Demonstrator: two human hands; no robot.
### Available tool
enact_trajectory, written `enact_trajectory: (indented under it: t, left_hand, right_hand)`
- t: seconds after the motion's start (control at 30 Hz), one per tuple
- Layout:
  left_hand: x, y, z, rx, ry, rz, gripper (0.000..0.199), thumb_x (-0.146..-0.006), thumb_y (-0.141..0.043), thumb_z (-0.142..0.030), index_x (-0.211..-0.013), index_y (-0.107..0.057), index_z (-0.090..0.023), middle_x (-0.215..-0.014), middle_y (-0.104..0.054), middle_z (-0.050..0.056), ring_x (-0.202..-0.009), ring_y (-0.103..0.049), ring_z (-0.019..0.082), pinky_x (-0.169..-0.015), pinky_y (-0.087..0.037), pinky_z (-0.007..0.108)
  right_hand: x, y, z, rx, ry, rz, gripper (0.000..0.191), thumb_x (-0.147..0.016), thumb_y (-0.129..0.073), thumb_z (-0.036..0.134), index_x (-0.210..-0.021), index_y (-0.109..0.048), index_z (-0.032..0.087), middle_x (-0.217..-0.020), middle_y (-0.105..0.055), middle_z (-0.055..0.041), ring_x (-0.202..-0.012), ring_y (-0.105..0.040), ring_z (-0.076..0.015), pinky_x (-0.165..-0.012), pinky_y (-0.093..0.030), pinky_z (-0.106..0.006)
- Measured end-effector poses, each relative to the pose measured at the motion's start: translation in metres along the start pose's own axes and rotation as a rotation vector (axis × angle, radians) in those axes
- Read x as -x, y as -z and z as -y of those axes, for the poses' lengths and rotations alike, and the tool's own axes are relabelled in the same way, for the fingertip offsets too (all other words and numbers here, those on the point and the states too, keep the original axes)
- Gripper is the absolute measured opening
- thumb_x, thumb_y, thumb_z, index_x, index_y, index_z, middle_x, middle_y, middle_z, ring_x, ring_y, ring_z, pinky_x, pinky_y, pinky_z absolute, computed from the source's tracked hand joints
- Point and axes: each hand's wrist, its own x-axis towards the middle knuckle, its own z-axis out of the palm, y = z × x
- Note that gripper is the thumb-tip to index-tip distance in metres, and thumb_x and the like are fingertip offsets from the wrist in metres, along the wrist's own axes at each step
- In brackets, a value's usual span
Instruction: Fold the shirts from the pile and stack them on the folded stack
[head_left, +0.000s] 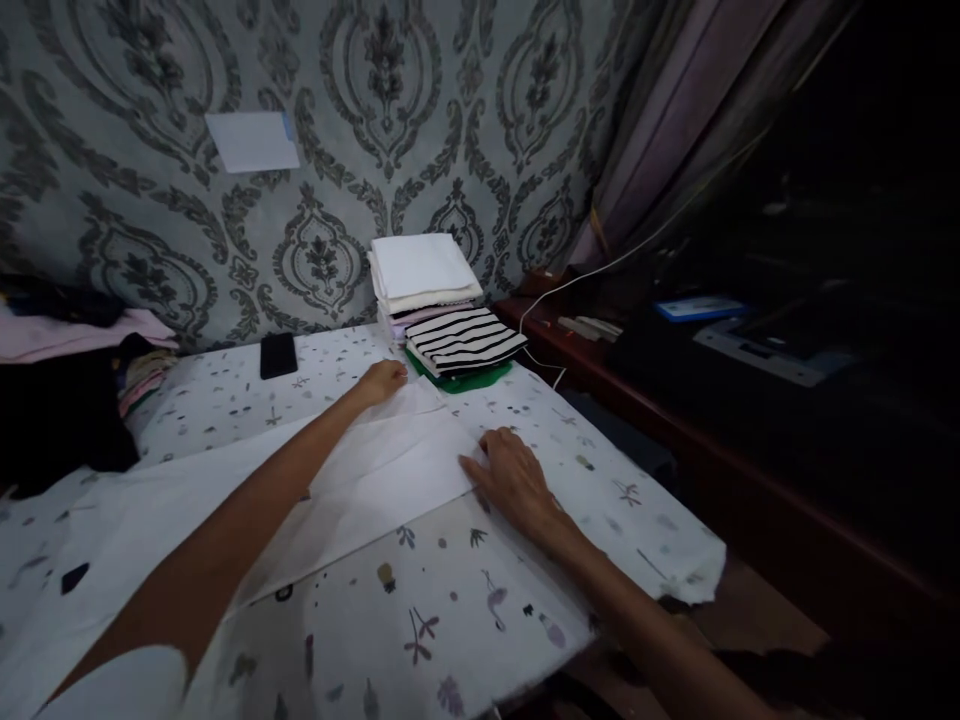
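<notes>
1. White cloth [394, 485], spread across the printed sheet [352, 625] from the left side to about the middle, right end well short of the sheet's right edge.
2. Step in hand, as a judgement: straightening and smoothing that right end, perhaps partway through a fold. Slightly rumpled along the far side, flatter along the near edge.
3. Next move, as a judgement: calls for an even hold on both right-end corners, edges drawn level and creases pressed out, without dragging the sheet along.
4. Left hand [384, 380]: stretched over the cloth to its far right corner, just beside the green cloth [480, 380]. Fingers curled inward; cannot tell whether pinching fabric or only pressing on it.
5. Right hand [514, 478]: at the near right corner of the cloth, thumb parted from the fingers, partway open, thumb at the cloth's edge. No firm pinch to be seen.
6. Near the sheet's far edge: striped cloth [465, 340] on the green one, folded stack [426, 268] behind, phone [278, 355] farther left, well apart from the right hand.
</notes>
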Motion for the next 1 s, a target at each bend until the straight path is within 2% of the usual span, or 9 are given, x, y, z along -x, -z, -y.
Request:
enact_trajectory:
  t: [0.13,0.27,0.33,0.43,0.53,0.63,0.8,0.9,1.0]
  left_hand:
    - [-0.035,-0.029,-0.007,0.048,0.032,0.056,0.01,-0.061,-0.07,-0.017,-0.067,-0.062,-0.018,-0.061,-0.058,-0.001,-0.07,-0.058,0.019,-0.064,-0.045,0.026]
    - [-0.031,-0.018,-0.009,0.172,0.061,0.097,0.014,-0.061,-0.071,-0.011,-0.068,-0.06,-0.017,-0.054,-0.049,-0.006,-0.053,-0.046,0.01,-0.051,-0.036,0.021]
    - [-0.018,0.005,-0.007,0.245,0.08,0.097,0.015,-0.066,-0.07,-0.012,-0.076,-0.061,-0.017,-0.056,-0.05,-0.007,-0.049,-0.043,0.007,-0.048,-0.033,0.02]
    - [0.018,0.058,0.013,0.451,0.084,0.142,0.02,-0.07,-0.073,-0.015,-0.085,-0.06,-0.018,-0.058,-0.052,-0.007,-0.045,-0.044,0.005,-0.045,-0.031,0.018]
    - [0.072,0.11,0.052,0.635,0.132,0.2,0.028,-0.067,-0.078,-0.017,-0.09,-0.061,-0.018,-0.057,-0.057,-0.005,-0.043,-0.051,0.007,-0.042,-0.033,0.017]
    - [0.124,0.136,0.094,0.7,0.303,0.209,0.027,-0.067,-0.079,-0.019,-0.088,-0.062,-0.017,-0.062,-0.065,-0.002,-0.047,-0.06,0.009,-0.044,-0.044,0.017]
    - [0.158,0.127,0.134,0.836,0.444,0.196,0.021,-0.072,-0.078,-0.025,-0.084,-0.065,-0.013,-0.072,-0.071,0.005,-0.063,-0.07,0.015,-0.064,-0.06,0.027]
    - [0.155,0.121,0.132,0.839,0.417,0.181,0.028,-0.074,-0.08,-0.032,-0.088,-0.066,-0.012,-0.074,-0.071,0.006,-0.064,-0.069,0.016,-0.063,-0.06,0.028]
    - [0.151,0.124,0.126,0.792,0.367,0.134,0.031,-0.066,-0.086,-0.021,-0.088,-0.065,-0.013,-0.07,-0.067,0.001,-0.062,-0.065,0.013,-0.059,-0.056,0.025]
  right_hand:
    - [-0.005,-0.004,-0.002,-0.124,-0.008,-0.074,0.018,-0.084,-0.056,0.036,-0.074,-0.047,0.024,-0.088,-0.061,-0.0066,-0.086,-0.059,-0.0252,-0.076,-0.047,-0.038]
    - [-0.005,0.0,0.002,-0.465,-0.046,-0.104,0.014,-0.078,-0.054,0.033,-0.071,-0.045,0.025,-0.07,-0.058,0.001,-0.068,-0.055,-0.0199,-0.063,-0.043,-0.031]
    - [-0.002,0.003,0.015,-0.625,-0.038,-0.116,0.013,-0.078,-0.054,0.033,-0.073,-0.045,0.025,-0.067,-0.057,0.0025,-0.063,-0.053,-0.0182,-0.059,-0.042,-0.029]
    - [0.008,0.001,0.051,-0.725,0.07,-0.149,0.009,-0.08,-0.055,0.03,-0.078,-0.049,0.025,-0.072,-0.06,0.0017,-0.065,-0.056,-0.0178,-0.062,-0.044,-0.029]
    - [0.024,-0.014,0.098,-0.706,0.338,-0.056,0.011,-0.081,-0.053,0.018,-0.089,-0.057,0.024,-0.086,-0.067,-0.001,-0.079,-0.063,-0.0189,-0.072,-0.049,-0.029]
    - [0.039,-0.036,0.136,-0.466,0.643,0.066,0.021,-0.079,-0.053,0.006,-0.091,-0.061,0.023,-0.092,-0.069,-0.0041,-0.084,-0.064,-0.0195,-0.074,-0.05,-0.029]
    - [0.049,-0.06,0.155,-0.09,0.802,0.043,0.022,-0.078,-0.056,0.0,-0.084,-0.063,0.02,-0.084,-0.067,-0.0053,-0.077,-0.061,-0.0203,-0.066,-0.046,-0.03]
    - [0.049,-0.06,0.153,-0.112,0.802,0.002,0.02,-0.08,-0.058,0.002,-0.086,-0.063,0.02,-0.083,-0.067,-0.0045,-0.077,-0.061,-0.0195,-0.066,-0.045,-0.029]
    - [0.049,-0.055,0.156,-0.211,0.791,-0.028,0.019,-0.083,-0.057,0.002,-0.087,-0.063,0.019,-0.083,-0.066,-0.0037,-0.075,-0.061,-0.0182,-0.064,-0.045,-0.027]
